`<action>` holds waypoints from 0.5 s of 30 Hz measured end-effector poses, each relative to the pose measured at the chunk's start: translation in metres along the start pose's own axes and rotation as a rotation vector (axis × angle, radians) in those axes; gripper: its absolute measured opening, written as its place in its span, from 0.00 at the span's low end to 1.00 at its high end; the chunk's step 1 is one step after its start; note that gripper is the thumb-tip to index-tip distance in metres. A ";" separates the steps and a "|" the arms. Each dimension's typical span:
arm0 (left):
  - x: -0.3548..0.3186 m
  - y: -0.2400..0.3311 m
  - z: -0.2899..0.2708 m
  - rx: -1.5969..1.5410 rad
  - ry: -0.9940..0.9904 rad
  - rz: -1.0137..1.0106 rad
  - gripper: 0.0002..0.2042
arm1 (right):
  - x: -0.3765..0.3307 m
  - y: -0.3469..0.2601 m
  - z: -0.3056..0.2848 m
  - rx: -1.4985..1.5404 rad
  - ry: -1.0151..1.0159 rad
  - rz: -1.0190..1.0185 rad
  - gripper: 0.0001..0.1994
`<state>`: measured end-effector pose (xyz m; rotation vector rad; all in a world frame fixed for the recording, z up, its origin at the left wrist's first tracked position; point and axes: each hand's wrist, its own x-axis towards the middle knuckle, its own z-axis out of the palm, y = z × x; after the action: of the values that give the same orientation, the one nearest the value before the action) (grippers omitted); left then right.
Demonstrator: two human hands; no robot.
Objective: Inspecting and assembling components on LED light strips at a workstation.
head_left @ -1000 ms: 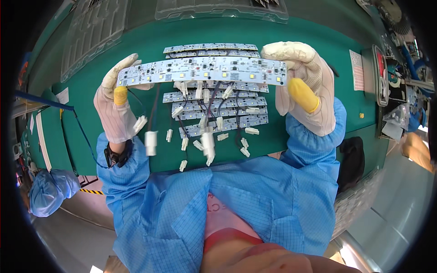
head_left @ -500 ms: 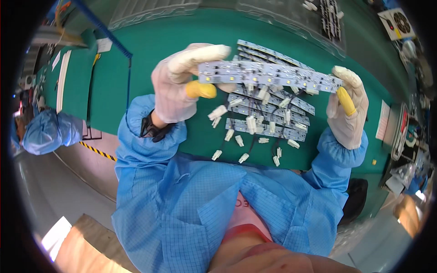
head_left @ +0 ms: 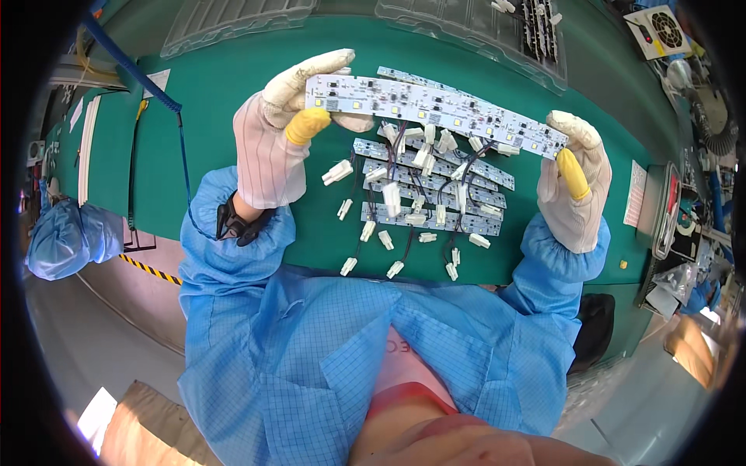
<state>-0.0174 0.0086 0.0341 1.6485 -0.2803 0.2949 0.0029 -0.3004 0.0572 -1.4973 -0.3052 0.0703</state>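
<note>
A long white LED circuit board point(head_left: 435, 107) is held up by its two ends above the bench, its face with small yellow LEDs and black parts in view. My left hand point(head_left: 278, 140), in a white glove with a yellow fingertip cover, pinches the left end. Gloved the same way, my right hand point(head_left: 576, 182) grips the right end, which sits lower than the left. Below and behind the held board lie several similar LED boards point(head_left: 435, 220) in a row, partly hidden by it. Dark wires with white plug connectors point(head_left: 391, 199) spread over and in front of them.
The green mat point(head_left: 326, 241) covers the bench. Clear plastic trays point(head_left: 497, 54) stand at the far edge, one with boards in it. A blue coiled cord point(head_left: 140, 70) hangs at left, near another person's blue sleeve point(head_left: 74, 237). A small fan point(head_left: 666, 31) is at far right.
The held board's left end has risen with my left hand, and its face has turned more toward me. The whole view has shifted slightly. Both hands keep their grip.
</note>
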 end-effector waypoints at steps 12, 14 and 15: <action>0.007 -0.002 0.004 0.179 0.035 -0.049 0.28 | -0.006 -0.004 0.014 0.095 0.002 -0.131 0.21; 0.005 -0.004 0.006 0.127 0.048 -0.038 0.28 | -0.004 -0.005 0.008 0.059 -0.008 -0.107 0.20; 0.004 -0.005 0.005 0.089 0.076 -0.026 0.28 | -0.002 -0.005 0.007 0.035 -0.034 -0.087 0.20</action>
<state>-0.0120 0.0040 0.0307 1.7231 -0.1902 0.3534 -0.0017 -0.2940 0.0617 -1.4478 -0.3946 0.0314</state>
